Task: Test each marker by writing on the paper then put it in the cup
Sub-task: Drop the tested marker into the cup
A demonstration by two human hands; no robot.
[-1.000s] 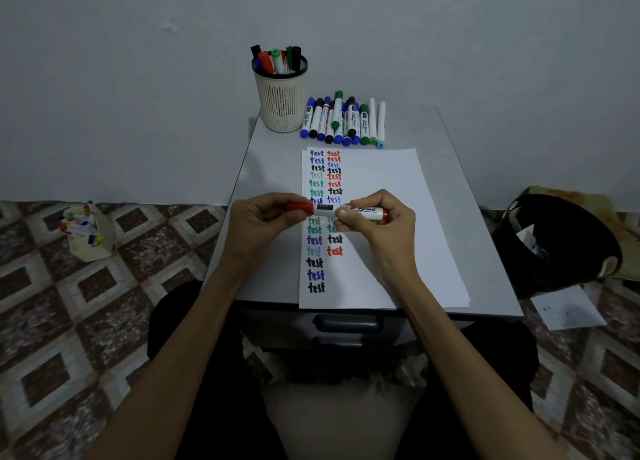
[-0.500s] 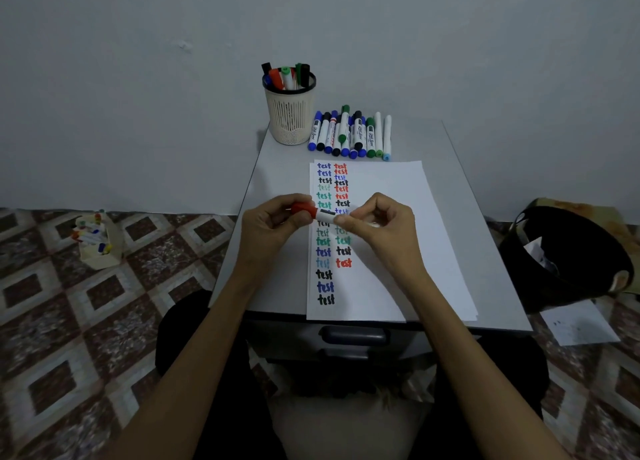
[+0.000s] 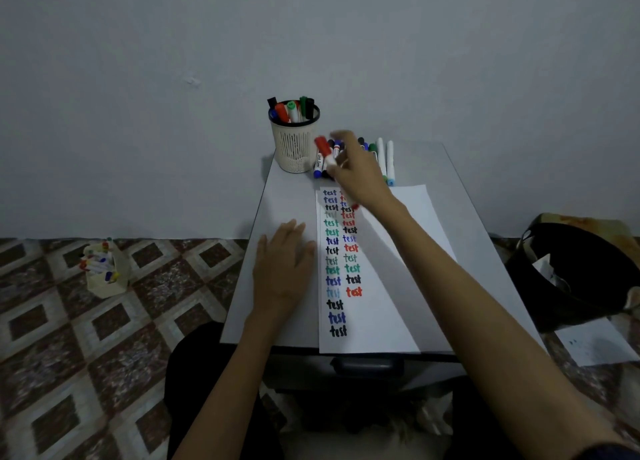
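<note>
Tabletop: pale grey, smooth and rectangular, its far edge against the wall; a dark rounded drawer handle sits under the near edge.
Room: plain matte grey wall; floor of mottled brown-and-cream tiles in a diamond pattern.
Floor items: a small cream box of markers at left, a round black bin at right.
Paper: a white sheet lying lengthwise on the tabletop, with two columns of "test" in blue, black, green and red down its left side.
Cup: cream, cylindrical, slotted wall, dark rim – at the far left of the tabletop, markers standing in it.
Loose markers: white barrels laid side by side just right of the cup, partly hidden.
Right hand: stretched far and blurred, fingers gripping the red-capped marker – tilted, in the air just right of the cup, above the loose row.
Left hand: flat, palm down, fingers straight, on bare tabletop just left of the paper.
</note>
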